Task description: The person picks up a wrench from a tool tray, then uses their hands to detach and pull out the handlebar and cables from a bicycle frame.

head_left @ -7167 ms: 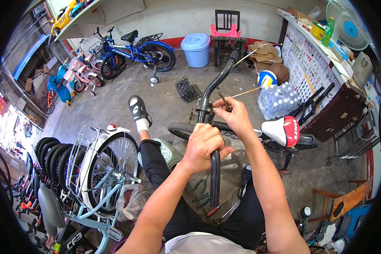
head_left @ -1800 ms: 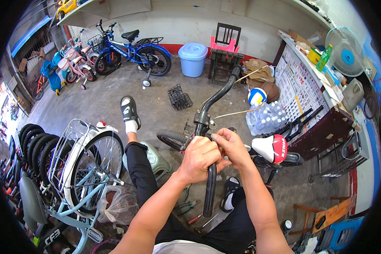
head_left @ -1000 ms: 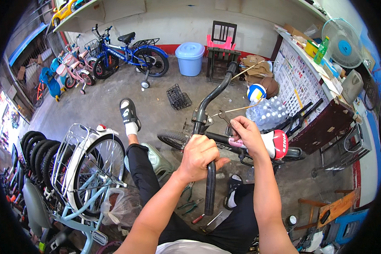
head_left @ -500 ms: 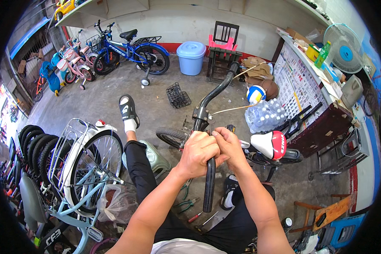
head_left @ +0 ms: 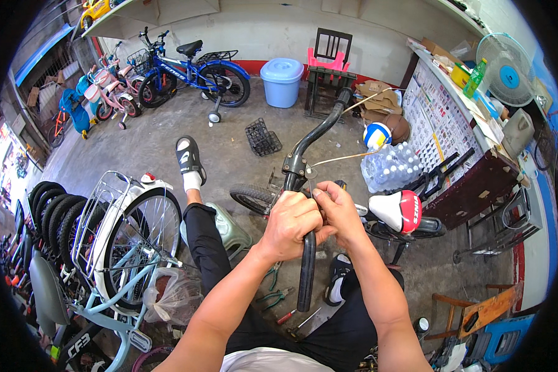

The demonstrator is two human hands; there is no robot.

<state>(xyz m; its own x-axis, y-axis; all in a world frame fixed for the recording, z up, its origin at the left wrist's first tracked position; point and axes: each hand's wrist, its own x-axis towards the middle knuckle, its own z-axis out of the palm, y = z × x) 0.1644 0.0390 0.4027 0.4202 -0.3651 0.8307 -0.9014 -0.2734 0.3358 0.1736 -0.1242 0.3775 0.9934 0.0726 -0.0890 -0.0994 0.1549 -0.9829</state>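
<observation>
My left hand point(head_left: 294, 226) is wrapped round the black curved handlebar point(head_left: 307, 279) below its bolted stem clamp point(head_left: 294, 162). My right hand point(head_left: 336, 211) is pinched beside it at the stem, closed on a wrench point(head_left: 314, 188), mostly hidden by the fingers. The handlebar belongs to a small bicycle with a red-and-white saddle point(head_left: 395, 212) and a front wheel point(head_left: 248, 199) between my legs. Loose cables point(head_left: 347, 158) run out from the bar. On the floor beneath lie pliers point(head_left: 271, 297) and a red-handled screwdriver point(head_left: 286, 317).
A white-fendered bicycle point(head_left: 130, 242) and several tyres point(head_left: 53, 217) crowd my left. Ahead are a blue bicycle point(head_left: 192, 80), a lidded bucket point(head_left: 281, 84) and a wire basket point(head_left: 263, 136). Bottled water point(head_left: 387, 167), a cluttered counter point(head_left: 452, 124) and a wooden stool point(head_left: 483, 310) stand rightward.
A second ago my right hand held the wrench out to the right; it is now back beside my left hand at the stem. The last half second shows little movement.
</observation>
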